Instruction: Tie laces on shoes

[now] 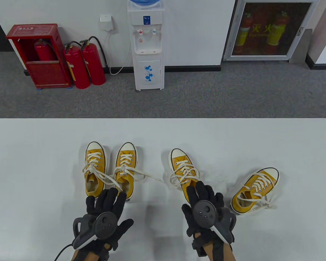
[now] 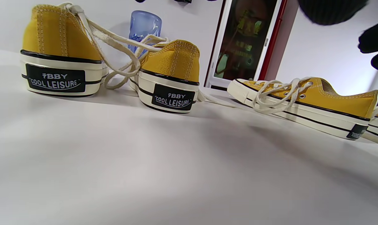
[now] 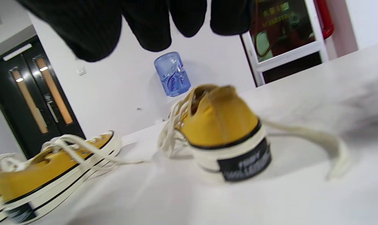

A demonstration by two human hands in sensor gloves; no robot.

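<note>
Four yellow canvas sneakers with cream laces stand on the white table (image 1: 30, 163). A pair, the left shoe (image 1: 95, 168) and the second shoe (image 1: 126, 170), stands toes away from me, and their loose laces (image 1: 108, 176) cross between them. My left hand (image 1: 108, 201) lies flat with straight fingers just behind their heels (image 2: 59, 56) and holds nothing. My right hand (image 1: 203, 194) hovers with its fingers (image 3: 151, 28) stretched over the heel of the third shoe (image 1: 183, 170) (image 3: 223, 131), also holding nothing. The fourth shoe (image 1: 256, 189) sits angled at the right with its laces spilling loose.
One long lace end (image 1: 152, 176) runs across the table between the second and third shoes. The table's far edge (image 1: 163, 118) gives onto grey carpet with a water dispenser (image 1: 148, 46) and red fire extinguishers (image 1: 84, 65). A cable (image 1: 61, 251) trails from my left glove.
</note>
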